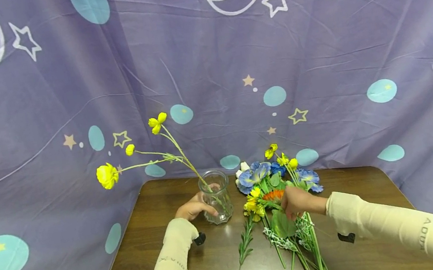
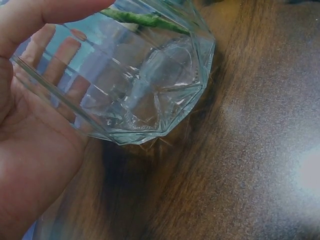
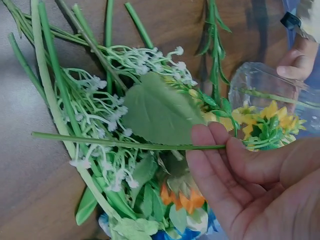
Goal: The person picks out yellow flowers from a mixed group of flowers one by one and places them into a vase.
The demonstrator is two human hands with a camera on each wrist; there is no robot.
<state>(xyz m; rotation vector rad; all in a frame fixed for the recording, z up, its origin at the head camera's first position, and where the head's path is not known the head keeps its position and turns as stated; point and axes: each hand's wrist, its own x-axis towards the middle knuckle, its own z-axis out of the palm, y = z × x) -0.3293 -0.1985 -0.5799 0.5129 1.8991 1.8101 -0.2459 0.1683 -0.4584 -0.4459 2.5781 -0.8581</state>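
Clear glass formed the vase (image 1: 219, 207), which stood on the brown table (image 1: 213, 263) just left of the flower pile (image 1: 282, 224). The left hand (image 1: 194, 207) gripped its side, probably to steady it against the yellow flower spray (image 1: 185, 158) that stood inside and leaned far out past the rim to the left. Above the pile, the right hand (image 3: 260, 185) pinched a thin green stem (image 3: 125, 144) between thumb and fingers, perhaps to leave its bare end free. Which bloom that stem bore was hard to tell behind the fingers.
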